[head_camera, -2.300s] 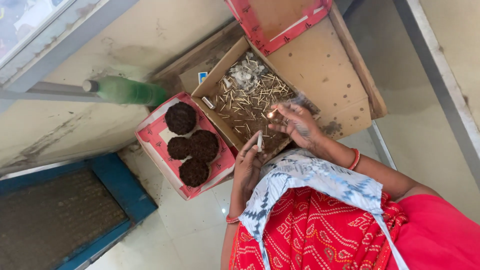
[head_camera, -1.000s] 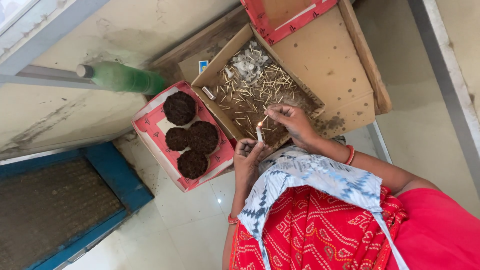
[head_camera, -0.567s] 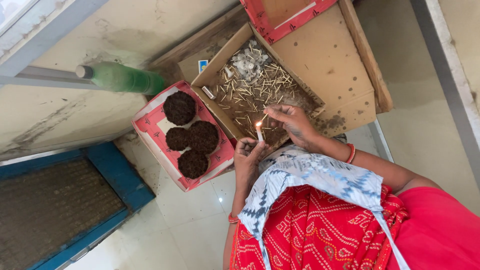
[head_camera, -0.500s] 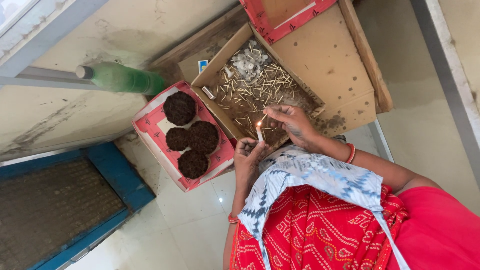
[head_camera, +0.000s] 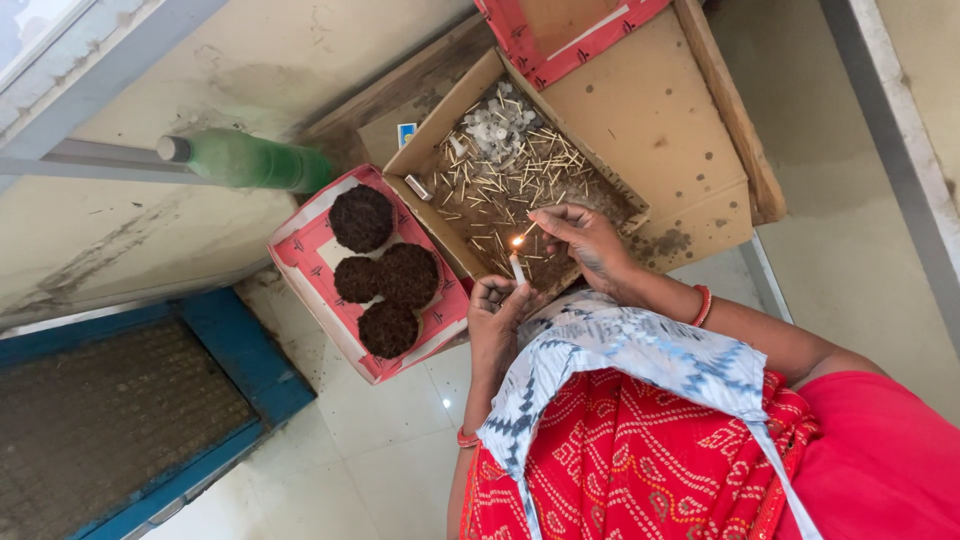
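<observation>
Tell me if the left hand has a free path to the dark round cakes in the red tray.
Probably yes. The left hand holds a small white candle beside the red tray, and nothing lies between it and the dark round cakes. Its fingers are occupied, though.

Both hands raised close together, left hand (head_camera: 495, 312) and right hand (head_camera: 588, 240) pinched shut.

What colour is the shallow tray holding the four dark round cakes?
The shallow cardboard tray is red-pink with white trim, seen clearly in the head view; its dark round cakes are brown-black.
</observation>
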